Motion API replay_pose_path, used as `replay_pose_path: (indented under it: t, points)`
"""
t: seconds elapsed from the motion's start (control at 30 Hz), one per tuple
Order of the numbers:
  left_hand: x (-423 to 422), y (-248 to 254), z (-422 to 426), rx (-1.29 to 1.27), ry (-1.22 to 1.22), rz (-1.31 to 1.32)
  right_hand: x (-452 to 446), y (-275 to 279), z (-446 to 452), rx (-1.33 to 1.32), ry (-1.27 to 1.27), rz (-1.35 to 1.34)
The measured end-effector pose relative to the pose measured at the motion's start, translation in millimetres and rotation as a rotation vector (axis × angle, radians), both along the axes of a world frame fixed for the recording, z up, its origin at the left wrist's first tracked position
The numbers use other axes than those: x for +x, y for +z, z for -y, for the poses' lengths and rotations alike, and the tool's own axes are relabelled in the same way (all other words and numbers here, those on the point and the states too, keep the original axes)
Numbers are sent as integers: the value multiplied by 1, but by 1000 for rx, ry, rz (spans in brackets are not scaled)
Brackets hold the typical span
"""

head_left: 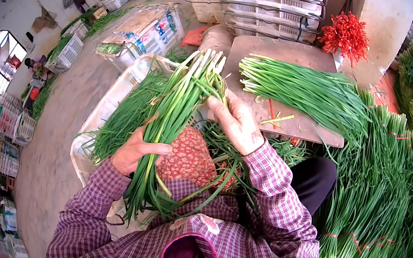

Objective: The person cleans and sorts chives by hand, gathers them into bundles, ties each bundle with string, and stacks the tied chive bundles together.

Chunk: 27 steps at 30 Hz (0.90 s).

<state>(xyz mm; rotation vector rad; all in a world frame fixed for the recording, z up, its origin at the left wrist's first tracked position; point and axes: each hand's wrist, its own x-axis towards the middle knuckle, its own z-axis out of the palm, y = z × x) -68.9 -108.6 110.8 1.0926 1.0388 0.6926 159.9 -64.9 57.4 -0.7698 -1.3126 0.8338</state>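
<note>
A loose bunch of Chinese chives (175, 102) is held upright over my lap, its pale root ends pointing up and away. My left hand (133, 151) is wrapped round the leafy lower part, thumb across the front. At the upper right side of the bunch, my right hand (237, 120) pinches some stalks near the pale ends, its fingertips partly hidden. More chives (298, 92) lie in a neat heap on a brown board (283, 52), with a few yellowish scraps (278, 120) in front. Beneath the bunch shows a red patterned cloth (188, 158).
A white crate (93, 127) with chives stands at my left. Banded bundles (361, 207) are piled at my right. Red ties (345, 36) hang behind the board, near stacked crates (270, 1). Other people work among crates along the far left wall.
</note>
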Motion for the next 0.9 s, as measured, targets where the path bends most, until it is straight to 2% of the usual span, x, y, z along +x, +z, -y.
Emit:
replay_pose_path:
  t: [0.03,0.1,0.13,0.23,0.37,0.43,0.5,0.57,0.6,0.63,0.67,0.7,0.73,0.77,0.83,0.87,0.9]
  points:
    - [-3,0,-1,15,-4,-46,1,1,0,90,-40,-12]
    - [-8,0,-2,33,8,-80,27,10,2,-488,501,-268]
    - [-14,0,-5,14,-4,-83,36,16,2,-553,535,-406]
    - [-22,0,-8,-10,-28,-104,54,24,-6,-567,558,-590]
    - [-29,-6,-7,-21,-19,-118,76,17,-10,-498,475,-639]
    - [-48,-14,-8,-55,-60,-154,110,23,-9,-459,190,-757]
    - [-61,-24,-1,-40,-3,-194,157,17,-13,-304,202,-716]
    - [-72,-33,5,-84,65,50,159,11,-8,-358,127,-459]
    - [-72,-37,5,-101,73,84,149,8,-5,-422,67,-193]
    - [-72,-38,4,-101,75,84,143,-7,-12,-215,182,241]
    - [-72,-38,2,-152,-6,125,119,-23,-5,-314,282,328]
    - [-72,-38,0,-204,-89,164,103,-16,5,-149,162,813]
    - [-71,-38,-1,-200,-127,185,89,-15,10,-71,88,989]
    - [-69,-37,-1,-200,-129,179,81,-7,10,-40,0,956]
    - [-62,-32,0,-191,-147,168,71,2,0,-175,101,476]
    - [-58,-30,1,-186,-154,157,63,10,2,-174,99,473]
    - [-57,-30,1,-187,-158,154,54,24,8,-270,244,257]
